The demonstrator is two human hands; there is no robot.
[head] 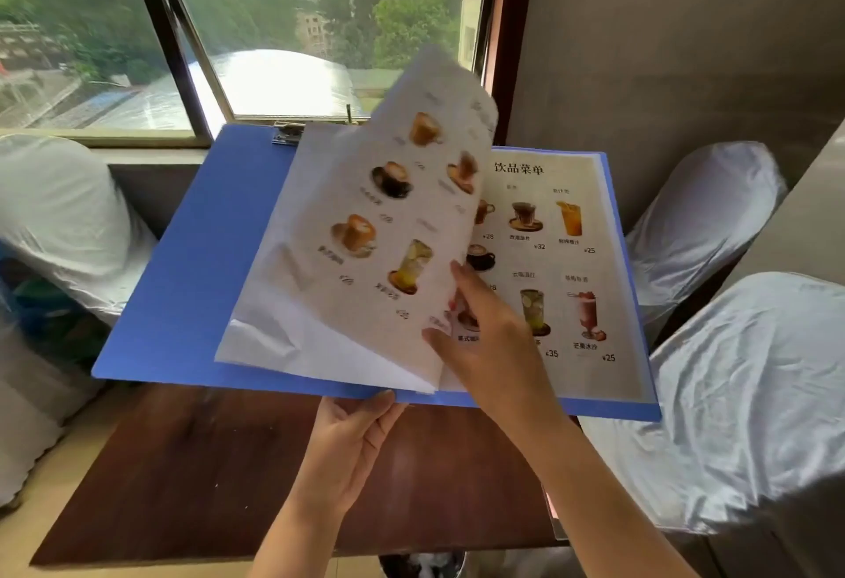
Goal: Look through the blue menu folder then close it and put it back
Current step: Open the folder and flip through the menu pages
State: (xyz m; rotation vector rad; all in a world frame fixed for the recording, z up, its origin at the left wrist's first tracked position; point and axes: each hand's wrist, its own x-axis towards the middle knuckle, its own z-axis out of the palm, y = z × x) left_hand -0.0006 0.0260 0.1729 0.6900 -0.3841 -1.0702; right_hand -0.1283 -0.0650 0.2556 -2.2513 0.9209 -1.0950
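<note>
Blue menu folder (183,257) open flat, held up in the air above the dark wood desk (183,477), not resting on it.

Left hand (352,445): palm up under the folder's near edge, close to the spine. Fingertips curl over that edge; the grip is closed on the folder and carries it from below.

Right hand (484,339): reaches in over the near edge, just right of the left-hand grip. Thumb and fingers pinch the lower edge of a loose page (366,230), grip narrow, holding the page. The page stands lifted and curled, arching up and away from this grip toward the window (283,42), its top edge bent over. Its printed side shows pictures of drinks in cups and glasses, blurred.

Right of the pinching grip, the drinks menu sheet (567,257) lies flat in the folder's right half, with a printed heading, drink photos and prices. Left of the grip, more white sheets (329,358) lie beneath the lifted page, and beyond them the bare blue inside cover.

At the far edge of the folder, opposite the left-hand grip, a metal clip (287,134) sits at the top.

White-covered chairs (713,220) stand to the right of the desk; another covered chair (59,220) stands to the left.
</note>
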